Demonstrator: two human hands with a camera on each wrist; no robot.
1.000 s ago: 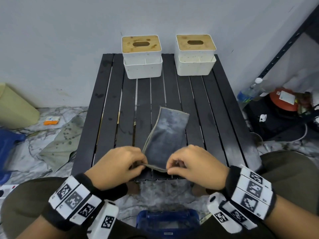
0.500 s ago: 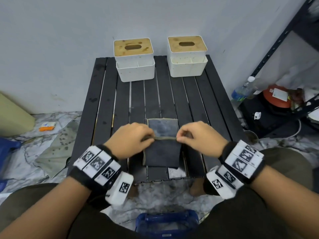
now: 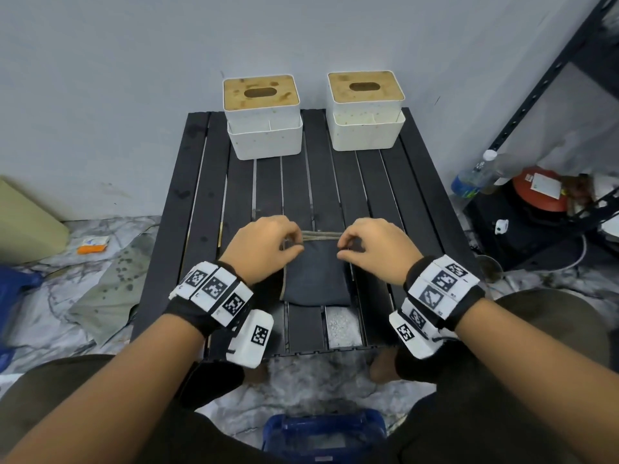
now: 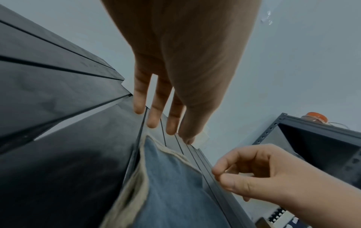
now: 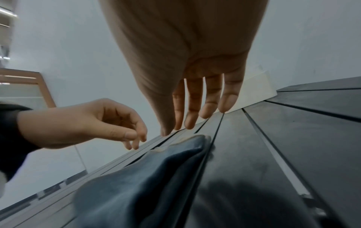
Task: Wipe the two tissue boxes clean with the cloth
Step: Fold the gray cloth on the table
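Two white tissue boxes with stained wooden lids stand at the far edge of the black slatted table (image 3: pixel 378 202), the left box (image 3: pixel 264 128) and the right box (image 3: pixel 366 122). A dark grey cloth (image 3: pixel 315 276) with a beige hem lies folded flat in the table's middle. My left hand (image 3: pixel 291 244) and right hand (image 3: pixel 345 246) hover at the two far corners of the cloth. In the wrist views the cloth (image 4: pixel 171 185) (image 5: pixel 146 177) lies under the fingers, apart from them. Both hands have loosely curled fingers with nothing between them.
A grey wall rises right behind the boxes. A dark metal rack (image 3: pixel 536 95) stands to the right, with a water bottle (image 3: pixel 475 175) and a red-lidded container (image 3: pixel 539 192) on the floor. A blue basket (image 3: pixel 325 433) sits between my knees.
Both hands carried the cloth's near edge forward over its far edge, folding it in half. The pinch on the hem has loosened and the cloth now lies flat.
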